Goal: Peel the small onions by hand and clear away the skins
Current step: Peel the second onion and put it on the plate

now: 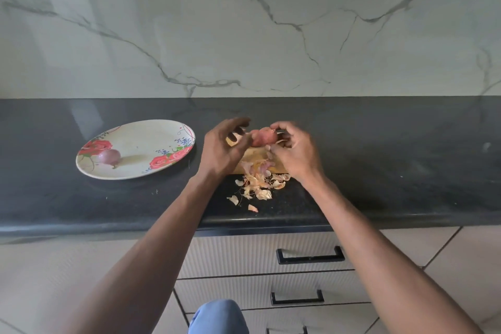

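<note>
Pink onion point(262, 137): held up between both hands, over a wooden board point(250, 157).
Right hand point(294, 153): fingers curled round the onion, holding it.
Left hand point(223, 146): blurry, fingers bent at the onion's side; I cannot tell if it grips.
Skins point(257, 184): dry heap on the black counter point(379, 160), near the front edge.
Plate point(141, 127): flowery, off to the left, with one peeled onion point(109, 157) on it.

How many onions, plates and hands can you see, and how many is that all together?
Onions: 2, one on the plate, one held between the hands
Plates: 1, the flowered plate
Hands: 2, left hand and right hand
Total: 5
The onion skins lie in a heap, too many to count.
</note>
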A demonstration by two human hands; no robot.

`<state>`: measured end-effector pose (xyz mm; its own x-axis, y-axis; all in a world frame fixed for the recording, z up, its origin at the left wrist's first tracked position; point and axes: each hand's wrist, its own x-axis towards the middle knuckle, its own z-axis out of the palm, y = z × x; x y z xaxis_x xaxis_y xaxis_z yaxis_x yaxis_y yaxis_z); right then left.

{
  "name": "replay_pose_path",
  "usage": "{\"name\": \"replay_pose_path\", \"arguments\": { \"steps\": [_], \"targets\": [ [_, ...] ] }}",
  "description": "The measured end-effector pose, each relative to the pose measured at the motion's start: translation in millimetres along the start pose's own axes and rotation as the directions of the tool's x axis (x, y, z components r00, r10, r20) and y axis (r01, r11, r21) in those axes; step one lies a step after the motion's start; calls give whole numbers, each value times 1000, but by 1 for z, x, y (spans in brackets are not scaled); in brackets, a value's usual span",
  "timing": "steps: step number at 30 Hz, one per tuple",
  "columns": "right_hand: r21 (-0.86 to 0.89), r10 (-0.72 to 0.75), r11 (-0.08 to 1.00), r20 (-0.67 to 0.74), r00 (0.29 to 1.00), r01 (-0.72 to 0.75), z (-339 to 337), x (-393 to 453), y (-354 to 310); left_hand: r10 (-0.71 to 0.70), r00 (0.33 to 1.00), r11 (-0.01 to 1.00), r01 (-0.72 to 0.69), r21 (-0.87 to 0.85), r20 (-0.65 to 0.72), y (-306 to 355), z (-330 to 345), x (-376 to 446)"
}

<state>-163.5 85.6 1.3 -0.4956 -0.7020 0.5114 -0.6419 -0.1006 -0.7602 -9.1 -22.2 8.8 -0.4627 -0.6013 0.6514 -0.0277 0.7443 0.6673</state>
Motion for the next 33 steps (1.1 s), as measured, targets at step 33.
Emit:
{"name": "replay_pose_path", "arguments": {
  "steps": [33],
  "targets": [
    [170,-56,983,-47,997,63,1,-21,-12,-178,942,839,297,-456,286,7,3,-6]
  ]
}}
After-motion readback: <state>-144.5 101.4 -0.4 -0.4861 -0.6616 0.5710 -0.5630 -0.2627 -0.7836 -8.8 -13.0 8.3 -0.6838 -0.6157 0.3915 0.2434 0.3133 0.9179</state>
